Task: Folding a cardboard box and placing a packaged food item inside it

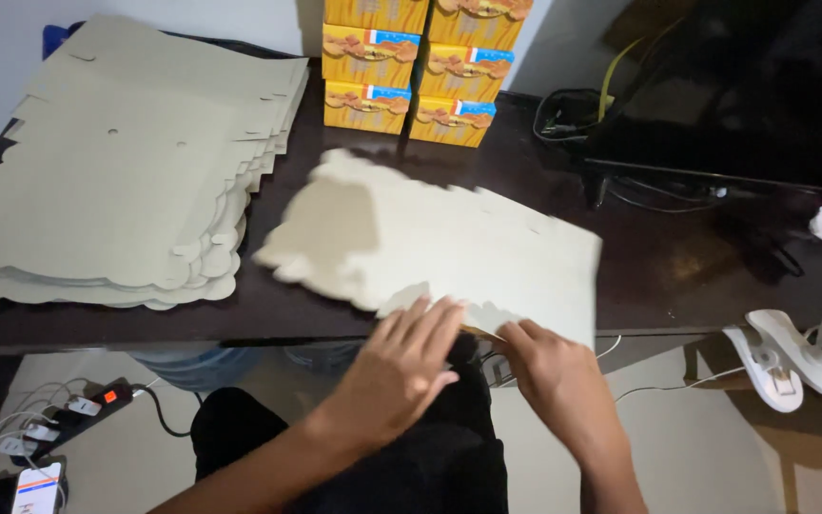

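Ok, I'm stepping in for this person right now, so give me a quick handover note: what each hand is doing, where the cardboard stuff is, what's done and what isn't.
Left hand: open, fingers flat on the near edge of the flat cardboard blank.
Right hand: on the same near edge, just right of the left; grip unclear.
The blank lies flat, printed side down, on the dark table, overhanging its front edge.
Stack of flat blanks: on the table's left side.
Done: folded yellow boxes stacked at the back wall.
Left: this blank is not yet folded; the stack is untouched.
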